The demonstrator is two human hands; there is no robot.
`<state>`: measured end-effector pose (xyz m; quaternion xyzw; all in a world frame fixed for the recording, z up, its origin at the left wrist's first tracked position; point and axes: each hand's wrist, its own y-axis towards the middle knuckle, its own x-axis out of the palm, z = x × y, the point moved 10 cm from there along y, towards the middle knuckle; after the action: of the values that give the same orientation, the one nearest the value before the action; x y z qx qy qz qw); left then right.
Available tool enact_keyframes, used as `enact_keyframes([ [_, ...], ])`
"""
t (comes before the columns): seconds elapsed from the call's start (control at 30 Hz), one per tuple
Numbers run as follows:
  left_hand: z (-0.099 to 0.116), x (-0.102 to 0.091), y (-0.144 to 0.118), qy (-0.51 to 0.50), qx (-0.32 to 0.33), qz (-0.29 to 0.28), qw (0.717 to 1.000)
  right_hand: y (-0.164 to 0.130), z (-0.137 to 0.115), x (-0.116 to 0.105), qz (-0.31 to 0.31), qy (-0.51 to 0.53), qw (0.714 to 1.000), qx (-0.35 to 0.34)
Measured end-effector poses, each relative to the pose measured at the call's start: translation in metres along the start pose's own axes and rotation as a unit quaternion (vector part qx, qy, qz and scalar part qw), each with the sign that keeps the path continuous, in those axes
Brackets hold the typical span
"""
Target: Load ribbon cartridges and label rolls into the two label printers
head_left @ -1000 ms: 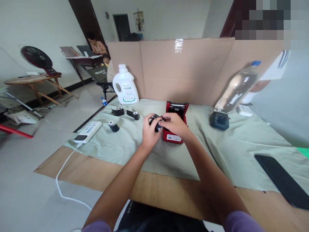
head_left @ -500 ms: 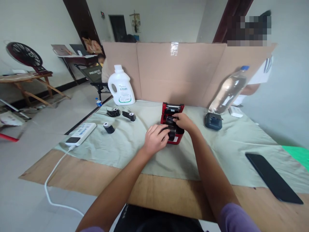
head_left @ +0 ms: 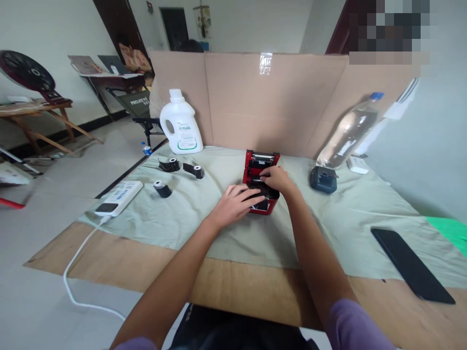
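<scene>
Both hands work at the red printer mid-cloth: left hand flat with fingers spread, right hand seemingly pressing the black roll in; the lid likely needs closing next.

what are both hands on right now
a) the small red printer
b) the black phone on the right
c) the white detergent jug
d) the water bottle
a: the left hand and right hand both rest on the small red printer in the middle of the cloth.

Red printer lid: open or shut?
Open. The red printer has its lid raised at the back, with both hands over the exposed bay.
</scene>
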<state>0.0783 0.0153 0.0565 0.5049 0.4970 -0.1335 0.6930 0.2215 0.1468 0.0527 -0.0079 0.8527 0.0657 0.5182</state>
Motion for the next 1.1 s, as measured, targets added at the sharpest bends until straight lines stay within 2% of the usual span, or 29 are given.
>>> enact_keyframes([
  [0.07, -0.001, 0.0, 0.0, 0.008, -0.004, 0.023, 1.0, 0.003, 0.012, -0.009, 0.026, 0.1, 0.994, 0.018],
  [0.1, -0.001, -0.001, 0.0, 0.01, -0.006, 0.035, 0.999, 0.004, 0.02, -0.017, 0.059, 0.149, 0.987, 0.031],
  [0.2, 0.001, -0.004, 0.0, 0.011, -0.006, 0.065, 0.998, 0.001, 0.042, -0.045, 0.198, 0.273, 0.941, 0.04],
  [0.27, 0.003, -0.005, 0.0, 0.01, -0.003, 0.078, 0.997, 0.002, 0.044, -0.052, 0.241, 0.335, 0.911, 0.012],
  [0.33, 0.004, -0.007, 0.0, 0.011, 0.001, 0.089, 0.996, 0.004, 0.04, -0.05, 0.237, 0.378, 0.895, -0.013],
  [0.47, 0.009, -0.013, -0.002, 0.027, 0.019, 0.118, 0.992, -0.003, 0.045, -0.032, 0.223, 0.423, 0.878, 0.016],
  [0.6, 0.01, -0.011, -0.002, 0.032, 0.015, 0.115, 0.993, -0.027, 0.054, 0.0, 0.181, 0.461, 0.869, -0.001],
  [0.7, 0.008, -0.009, -0.001, 0.014, 0.0, 0.103, 0.995, -0.039, 0.06, 0.029, 0.137, 0.542, 0.829, -0.009],
  [0.77, -0.002, -0.008, -0.001, -0.004, -0.045, 0.1, 0.994, -0.042, 0.059, 0.038, 0.12, 0.588, 0.8, -0.023],
  [0.9, -0.035, 0.0, -0.008, -0.046, -0.173, 0.079, 0.981, -0.044, 0.047, 0.042, 0.098, 0.631, 0.768, -0.048],
  [1.0, -0.049, 0.009, -0.011, -0.088, -0.206, 0.054, 0.973, -0.047, 0.043, 0.04, 0.093, 0.649, 0.754, -0.049],
  [1.1, -0.057, 0.011, -0.01, -0.117, -0.231, 0.058, 0.964, -0.046, 0.045, 0.042, 0.093, 0.654, 0.75, -0.037],
])
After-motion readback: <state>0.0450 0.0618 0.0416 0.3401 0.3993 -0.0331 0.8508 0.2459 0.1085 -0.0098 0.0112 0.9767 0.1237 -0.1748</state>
